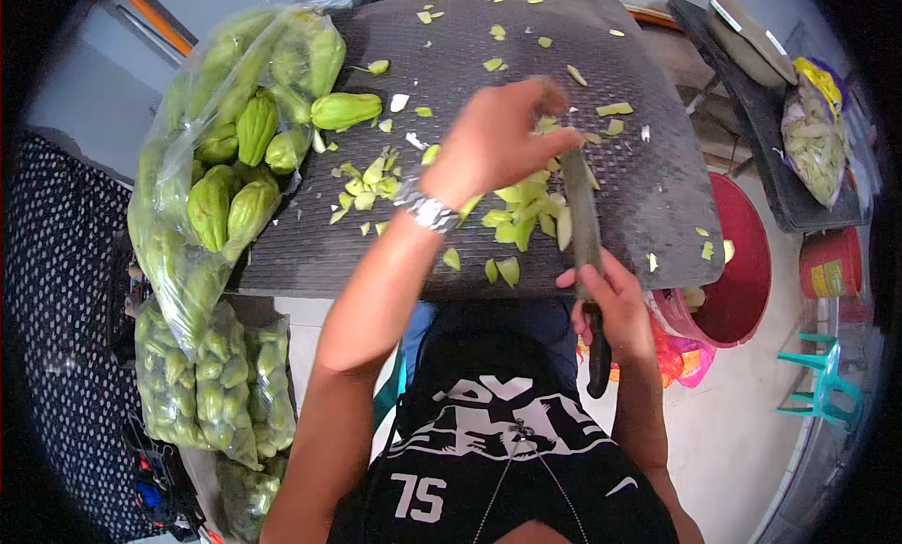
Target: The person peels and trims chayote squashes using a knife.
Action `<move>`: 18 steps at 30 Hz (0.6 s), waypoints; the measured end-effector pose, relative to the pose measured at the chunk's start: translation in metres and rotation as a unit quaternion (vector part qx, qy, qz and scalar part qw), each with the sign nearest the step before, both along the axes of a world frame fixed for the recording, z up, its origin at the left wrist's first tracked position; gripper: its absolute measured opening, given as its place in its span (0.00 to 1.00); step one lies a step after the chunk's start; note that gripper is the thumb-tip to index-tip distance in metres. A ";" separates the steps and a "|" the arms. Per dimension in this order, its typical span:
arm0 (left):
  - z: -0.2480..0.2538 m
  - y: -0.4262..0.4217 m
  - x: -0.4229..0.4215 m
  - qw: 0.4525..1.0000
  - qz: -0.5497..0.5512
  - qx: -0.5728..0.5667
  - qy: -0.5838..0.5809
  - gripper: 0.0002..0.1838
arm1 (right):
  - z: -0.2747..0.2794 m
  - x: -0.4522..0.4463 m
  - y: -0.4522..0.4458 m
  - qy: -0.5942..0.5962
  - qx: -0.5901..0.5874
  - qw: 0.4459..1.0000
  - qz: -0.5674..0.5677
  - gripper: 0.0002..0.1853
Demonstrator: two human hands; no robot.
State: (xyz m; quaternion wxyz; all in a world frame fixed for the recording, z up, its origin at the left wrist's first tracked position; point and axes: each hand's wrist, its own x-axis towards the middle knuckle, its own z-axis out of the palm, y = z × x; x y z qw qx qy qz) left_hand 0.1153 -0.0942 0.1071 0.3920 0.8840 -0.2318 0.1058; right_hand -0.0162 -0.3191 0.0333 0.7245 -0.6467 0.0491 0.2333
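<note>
In my right hand (pixel 615 304) is a long knife (pixel 584 210), its dark handle pointing toward me and its blade reaching away over the table. My left hand (pixel 507 131), with a watch on the wrist, is over the table by the blade's far end. Its thumb and fingers are apart and slightly blurred, and I see nothing held between them. Pale green chayote pieces (pixel 517 215) lie in a heap beneath it and left of the blade. One whole chayote (pixel 346 111) rests at the mouth of a clear plastic bag (pixel 169 215) full of more chayotes.
Peel scraps are scattered over the dark woven-pattern table (pixel 376 253). A red tub (pixel 742 262) stands beyond its right edge. More bagged chayotes (pixel 202 384) are at lower left. At right are a side table (pixel 752 140), another filled bag (pixel 816 140) and a green stool (pixel 822 380).
</note>
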 end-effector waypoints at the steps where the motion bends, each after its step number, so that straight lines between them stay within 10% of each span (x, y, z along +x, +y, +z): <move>1: 0.003 0.022 -0.010 0.993 0.058 0.103 -0.030 0.25 | 0.003 0.001 -0.001 -0.003 0.014 1.000 -0.015 0.19; 6: -0.030 0.064 -0.034 0.930 0.096 0.337 0.115 0.35 | 0.012 0.005 0.001 -0.051 0.042 0.996 -0.057 0.17; 18: -0.067 0.078 -0.018 0.971 0.096 0.218 0.025 0.31 | 0.019 0.002 0.010 -0.038 0.043 0.998 -0.027 0.17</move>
